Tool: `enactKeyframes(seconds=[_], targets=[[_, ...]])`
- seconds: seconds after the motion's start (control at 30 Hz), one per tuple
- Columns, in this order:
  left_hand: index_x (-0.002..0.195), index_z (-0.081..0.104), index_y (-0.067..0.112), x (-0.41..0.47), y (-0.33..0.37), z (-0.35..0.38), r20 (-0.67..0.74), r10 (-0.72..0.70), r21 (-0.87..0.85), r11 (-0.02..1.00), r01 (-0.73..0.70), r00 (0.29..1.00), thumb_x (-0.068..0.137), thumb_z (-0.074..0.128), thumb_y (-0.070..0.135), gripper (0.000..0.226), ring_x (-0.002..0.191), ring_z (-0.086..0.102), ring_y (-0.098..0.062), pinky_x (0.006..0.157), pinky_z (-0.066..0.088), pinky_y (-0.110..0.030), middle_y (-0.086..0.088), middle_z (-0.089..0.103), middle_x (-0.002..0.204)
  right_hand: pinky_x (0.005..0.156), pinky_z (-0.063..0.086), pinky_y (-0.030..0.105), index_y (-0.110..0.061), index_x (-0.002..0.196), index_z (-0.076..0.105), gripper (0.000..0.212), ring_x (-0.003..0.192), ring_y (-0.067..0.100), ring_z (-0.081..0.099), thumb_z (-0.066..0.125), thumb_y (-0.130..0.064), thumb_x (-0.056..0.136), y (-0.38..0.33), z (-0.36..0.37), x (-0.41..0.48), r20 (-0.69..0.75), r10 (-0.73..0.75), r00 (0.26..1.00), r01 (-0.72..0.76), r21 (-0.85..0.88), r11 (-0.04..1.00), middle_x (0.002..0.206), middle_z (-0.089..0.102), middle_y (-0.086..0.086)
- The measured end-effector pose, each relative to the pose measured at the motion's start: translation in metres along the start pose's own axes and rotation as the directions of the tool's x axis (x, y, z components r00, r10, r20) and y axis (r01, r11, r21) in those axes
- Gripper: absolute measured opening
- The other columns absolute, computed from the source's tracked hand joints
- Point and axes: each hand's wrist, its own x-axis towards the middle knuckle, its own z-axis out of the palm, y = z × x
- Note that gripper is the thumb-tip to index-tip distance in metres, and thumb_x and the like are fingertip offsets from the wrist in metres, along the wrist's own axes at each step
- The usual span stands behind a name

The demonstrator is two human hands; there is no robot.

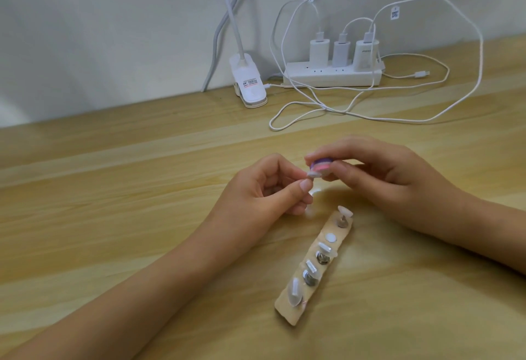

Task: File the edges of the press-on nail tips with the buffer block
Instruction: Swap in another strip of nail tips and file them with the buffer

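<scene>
The right hand [392,180] covers most of the buffer block [407,166]; the nail tip [399,175] beside it is small and blurred. Both forearms run past the picture's edges.

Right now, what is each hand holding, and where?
Left hand pinches a nail tip at one end; right hand grips the buffer block, top and bottom.

Left half of the table [113,177] — open passage. Obstacles: card strip [290,314] carrying nail tips [294,292], right of centre; loose cables [341,110] mid-table; power strip [333,76] and lamp clamp [249,86] — both against the wall [113,32].
</scene>
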Motion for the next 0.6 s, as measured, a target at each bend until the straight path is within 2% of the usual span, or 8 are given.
enactKeyframes(seconds=[0.13, 0.23, 0.33, 0.47, 0.6], targets=[[0.087, 0.063, 0.011, 0.0009, -0.0018, -0.0012, -0.003, 0.002, 0.021, 1.000, -0.002, 1.000, 0.080, 0.067, 0.020, 0.012, 0.068, 0.067, -0.008, 0.066, 0.053, -0.017, -0.001, 0.070, 0.071, 0.092, 0.052, 0.026, -0.014, 0.119, 0.064, 0.026, 0.110, 0.017, 0.063, 0.052, -0.017, 0.096, 0.0004, 0.0006, -0.0006, 0.009, -0.081, 0.997, 0.082, -0.060, 0.995, 0.112, 0.066, 0.004], [0.089, 0.063, 0.010, 0.0004, -0.0019, -0.0005, 0.010, 0.007, 0.039, 0.999, -0.007, 1.000, 0.078, 0.067, 0.024, 0.018, 0.070, 0.068, -0.007, 0.066, 0.052, -0.016, 0.000, 0.070, 0.072, 0.092, 0.053, 0.028, -0.018, 0.117, 0.066, 0.028, 0.112, 0.016, 0.062, 0.054, -0.024, 0.093, 0.0002, 0.0005, -0.0002, 0.019, -0.021, 1.000, 0.022, -0.008, 1.000, 0.113, 0.066, 0.001], [0.088, 0.062, 0.012, 0.0009, -0.0017, -0.0008, 0.004, 0.010, 0.037, 0.999, -0.010, 1.000, 0.077, 0.066, 0.025, 0.018, 0.072, 0.068, -0.008, 0.067, 0.053, -0.018, 0.000, 0.070, 0.072, 0.093, 0.051, 0.023, -0.013, 0.115, 0.067, 0.026, 0.112, 0.019, 0.062, 0.058, -0.018, 0.091, -0.0016, 0.0009, -0.0002, 0.020, -0.070, 0.997, 0.070, -0.011, 0.997, 0.113, 0.063, 0.005], [0.088, 0.062, 0.011, 0.0011, -0.0018, -0.0011, 0.001, 0.006, 0.040, 0.999, -0.006, 1.000, 0.077, 0.066, 0.025, 0.018, 0.072, 0.068, -0.007, 0.067, 0.053, -0.017, 0.000, 0.070, 0.072, 0.095, 0.051, 0.026, -0.013, 0.112, 0.069, 0.024, 0.112, 0.019, 0.062, 0.062, -0.017, 0.089, -0.0014, -0.0010, 0.0003, 0.033, 0.003, 0.999, -0.006, 0.072, 0.997, 0.113, 0.061, 0.007], [0.086, 0.063, 0.015, 0.0009, -0.0020, -0.0019, 0.000, 0.013, 0.041, 0.999, -0.013, 1.000, 0.081, 0.066, 0.023, 0.009, 0.073, 0.069, -0.008, 0.068, 0.055, -0.018, 0.000, 0.071, 0.073, 0.100, 0.049, 0.028, -0.016, 0.110, 0.069, 0.022, 0.119, 0.017, 0.059, 0.067, -0.020, 0.089, -0.0024, 0.0013, -0.0003, 0.013, -0.046, 0.999, 0.046, 0.005, 0.999, 0.120, 0.061, 0.005]])
